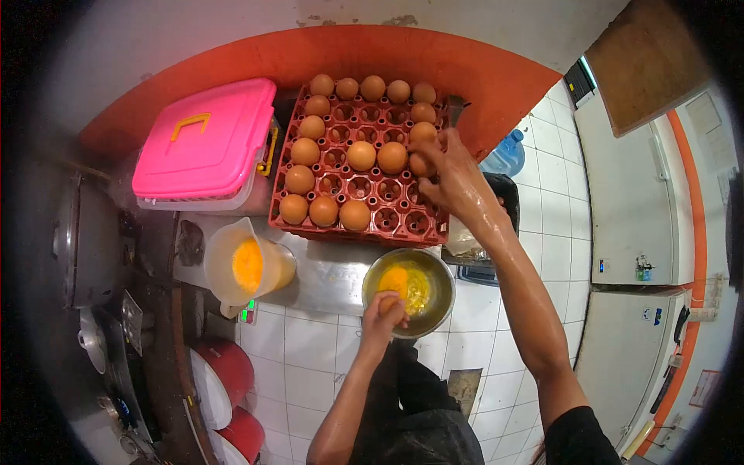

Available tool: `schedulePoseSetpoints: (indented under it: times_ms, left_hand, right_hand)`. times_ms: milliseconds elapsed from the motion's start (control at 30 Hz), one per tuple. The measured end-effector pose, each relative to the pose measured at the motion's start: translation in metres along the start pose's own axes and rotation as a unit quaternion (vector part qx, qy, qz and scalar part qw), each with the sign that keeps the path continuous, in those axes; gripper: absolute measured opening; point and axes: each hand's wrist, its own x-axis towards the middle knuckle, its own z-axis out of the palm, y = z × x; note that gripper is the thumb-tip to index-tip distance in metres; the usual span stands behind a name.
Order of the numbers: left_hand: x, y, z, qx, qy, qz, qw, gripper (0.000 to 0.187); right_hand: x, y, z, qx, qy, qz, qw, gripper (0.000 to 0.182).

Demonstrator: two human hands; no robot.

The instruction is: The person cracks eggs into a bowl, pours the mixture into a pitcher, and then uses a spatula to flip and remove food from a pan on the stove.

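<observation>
My left hand (381, 319) is closed around a brown egg (394, 310) at the near rim of a metal bowl (447, 298). Inside the bowl lie an orange yolk (395, 280) and clear egg white. At the right side of a stacked red egg tray (306, 230), the fingers and thumb of my right hand (457, 174) close about another brown egg (419, 164). Brown eggs line the tray's edges, with two eggs in its middle and several bare cups. A translucent pitcher (219, 267) of frothy orange liquid stands left of the bowl.
A pink-lidded box (203, 147) sits left of the tray on the metal counter (322, 287). Red-and-white containers (232, 376) are at lower left, near a dark pot (93, 240). Behind my right arm are a blue water bottle (508, 155) and white refrigerators (635, 356).
</observation>
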Motion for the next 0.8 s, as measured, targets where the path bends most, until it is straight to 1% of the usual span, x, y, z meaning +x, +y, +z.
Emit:
schedulePoseSetpoints:
  times_ms: [67,100,133,167,200,267,333,367,400,433,467,500,567,600,667,700,733,767,800]
  left_hand:
    - [0.010,-0.018,-0.018,0.008,-0.003,0.042,0.999,0.021]
    - [0.014,-0.024,-0.024,0.012,-0.004,0.065,0.998,0.020]
    - [0.016,-0.027,-0.027,0.010,-0.002,0.065,0.998,0.020]
    - [0.018,-0.031,-0.028,0.017,0.013,0.058,0.998,0.020]
    - [0.019,-0.035,-0.028,0.024,0.027,0.051,0.998,0.020]
    - [0.024,-0.045,-0.024,0.020,0.035,0.045,0.998,0.021]
    - [0.024,-0.045,-0.010,0.020,0.044,0.037,0.998,0.023]
    - [0.020,-0.035,0.004,-0.048,0.053,0.016,0.997,0.026]
    - [0.017,-0.031,0.014,-0.115,0.061,-0.007,0.991,0.029]
    - [0.018,-0.040,0.017,-0.070,0.045,0.016,0.996,0.033]
    - [0.017,-0.043,0.019,-0.067,0.043,0.012,0.997,0.033]
    - [0.016,-0.045,0.019,-0.081,0.043,-0.008,0.996,0.034]
    - [0.020,-0.053,0.016,-0.092,0.044,-0.028,0.994,0.035]
    - [0.022,-0.056,0.015,-0.090,0.056,-0.021,0.994,0.036]
    - [0.020,-0.061,0.013,-0.088,0.064,-0.012,0.994,0.036]
    - [0.014,-0.042,0.017,-0.062,0.062,-0.035,0.996,0.037]
    - [0.011,-0.031,0.020,-0.035,0.061,-0.056,0.996,0.037]
    - [0.013,-0.032,0.021,-0.035,0.060,-0.056,0.996,0.037]
    - [0.018,-0.036,0.020,-0.047,0.067,-0.025,0.996,0.037]
  right_hand:
    - [-0.002,0.001,-0.002,0.075,0.063,0.025,0.995,0.047]
    - [-0.009,0.016,0.003,0.126,0.105,-0.014,0.986,0.051]
    - [-0.018,0.019,0.003,0.126,0.103,-0.015,0.987,0.051]
    - [-0.038,0.015,0.003,0.232,0.130,0.149,0.952,0.046]
    - [-0.059,0.010,0.004,0.327,0.153,0.307,0.880,0.041]
    - [-0.106,0.007,0.025,0.311,0.266,0.221,0.885,0.049]
    - [-0.153,-0.014,0.056,0.437,0.223,0.324,0.809,0.061]
    - [-0.179,-0.022,0.081,0.333,0.217,0.286,0.872,0.062]
    - [-0.193,-0.031,0.101,0.224,0.208,0.244,0.920,0.063]
    - [-0.184,-0.057,0.089,0.253,0.092,0.298,0.916,0.061]
    - [-0.177,-0.078,0.074,0.279,-0.025,0.347,0.895,0.060]
    - [-0.179,-0.078,0.074,0.281,-0.023,0.350,0.893,0.060]
    - [-0.184,-0.078,0.074,0.371,0.039,0.359,0.855,0.056]
    - [-0.189,-0.078,0.078,0.372,0.039,0.364,0.853,0.056]
    - [-0.196,-0.072,0.087,0.357,0.095,0.342,0.864,0.053]
    - [-0.194,-0.072,0.086,0.379,0.047,0.329,0.864,0.054]
    - [-0.194,-0.072,0.085,0.378,0.048,0.328,0.864,0.054]
    - [-0.195,-0.072,0.085,0.354,0.014,0.326,0.876,0.054]
    - [-0.194,-0.071,0.087,0.330,-0.019,0.322,0.887,0.054]
